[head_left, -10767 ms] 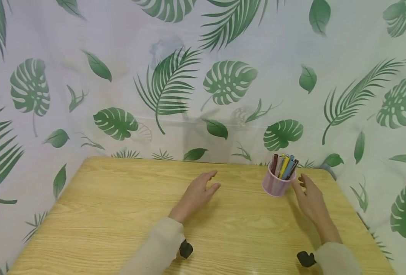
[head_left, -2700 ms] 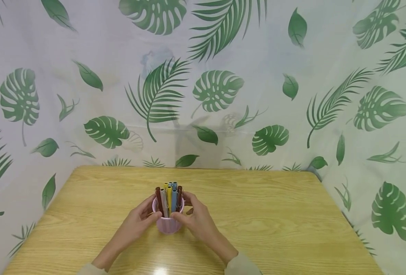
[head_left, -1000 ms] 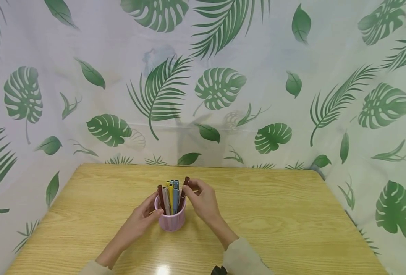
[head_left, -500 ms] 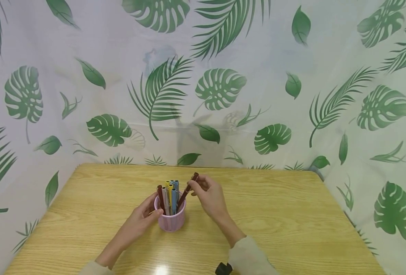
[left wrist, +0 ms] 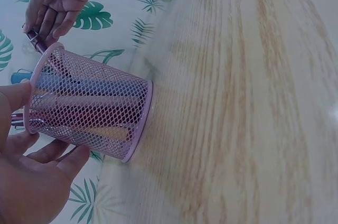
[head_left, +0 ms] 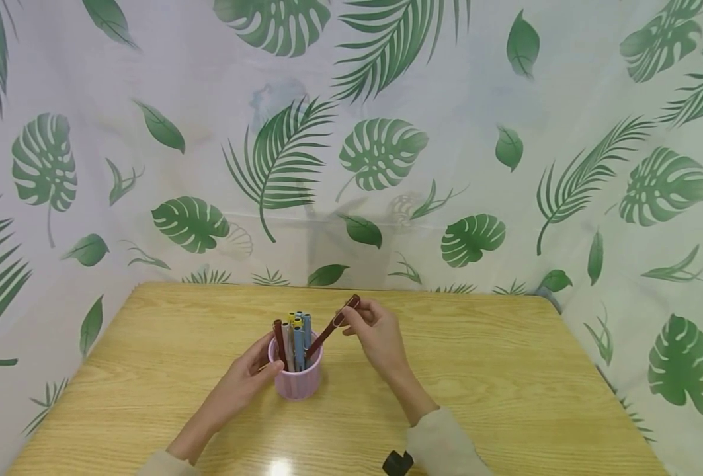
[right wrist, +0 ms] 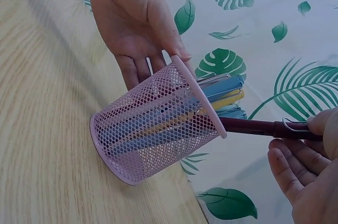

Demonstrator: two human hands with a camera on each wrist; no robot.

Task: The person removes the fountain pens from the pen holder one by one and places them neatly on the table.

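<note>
Dark red pen (head_left: pixel 330 330) is in the pinch of the right hand (head_left: pixel 382 338), and its lower end is inside the pink mesh cup (head_left: pixel 297 385). This pen is tilted strongly, with its cap end up and toward the far right, and it passes over the right side of the rim; whether it touches the rim, I cannot tell. The grip of the right hand is pressed together: the thumb is on the cap end, close to the silver clip (right wrist: pixel 289 126), and the other fingers are bent on the opposite side. The cup stands upright on the wooden surface (head_left: pixel 476 370), to the left of the middle in the scene. The left hand (head_left: pixel 243 378) holds the cup from the left, with the thumb at the near part of the rim and the fingers around the far left side. Inside the cup stand several other pens: one more dark red pen (head_left: pixel 279 338) at the left, a grey pen (head_left: pixel 289 350) just beside it, blue pens (head_left: pixel 299 349) to the right, and yellow pens (head_left: pixel 297 322) between and behind them. Both arms have pale sleeves (head_left: pixel 446 444), and a black device (head_left: pixel 397 463) is at the right wrist. Behind the surface hangs a white cloth (head_left: pixel 446 125) with green leaves.
</note>
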